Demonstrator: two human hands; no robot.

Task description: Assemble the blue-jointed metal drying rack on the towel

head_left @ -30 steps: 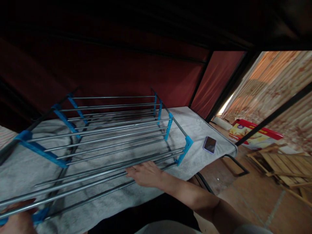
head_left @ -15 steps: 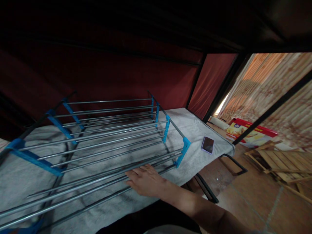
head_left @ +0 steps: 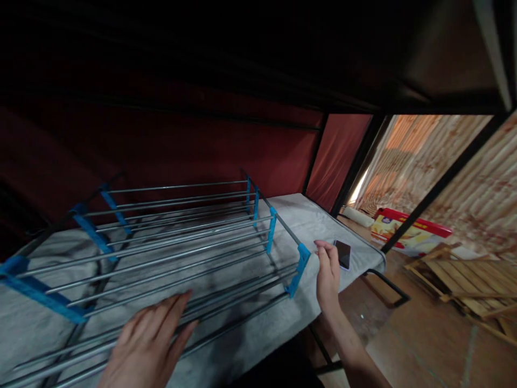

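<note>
A rack of grey metal rods (head_left: 173, 237) with blue plastic joints lies on its side on a grey cloth-covered cot (head_left: 258, 334). My left hand (head_left: 147, 342) lies flat on the nearest rods, fingers stretched out and apart, holding nothing. My right hand (head_left: 328, 272) reaches past the rack's right end, fingers extended, beside the blue corner joint (head_left: 299, 262) and just short of a phone (head_left: 343, 254) lying on the cloth.
Dark red fabric walls stand behind the cot, with black frame bars overhead. To the right, on an orange tiled floor, lie a red and yellow box (head_left: 407, 229) and folded wooden slats (head_left: 464, 275). A corrugated wall is beyond them.
My right hand has left the front rods and moved right toward the phone. My left hand has come into view and lies flat on the near rods. The view tilted slightly upward.
</note>
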